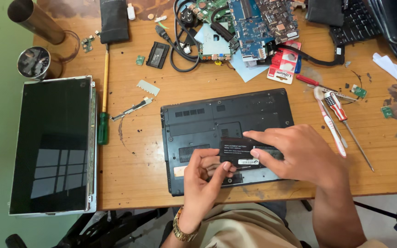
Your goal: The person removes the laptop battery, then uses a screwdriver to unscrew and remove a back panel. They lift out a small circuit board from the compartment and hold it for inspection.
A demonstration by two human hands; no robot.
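A black laptop (217, 124) is laid upside down on a wooden table (253, 87), its base facing up and its near edge close to the table's front edge. A black battery pack (246, 154) with a white label is seated at the near side of the base, slightly tilted. The right hand (299, 154) is laid on the battery's right end, with the index finger stretched along its far edge and the thumb pressed on the label; nothing is enclosed by it. The left hand (205, 177) is set at the battery's near left corner, fingers curled and thumb tip pressed against the pack, so the corner is pinched rather than lifted. A gold watch (182, 232) is worn on the left wrist. A detached screen panel (51, 147) is lying well to the left, with a green-handled screwdriver (104, 105) just beside it. Circuit boards (258, 20) and cables are piled at the far side, and a red-and-white screwdriver (338, 112) is lying to the right.
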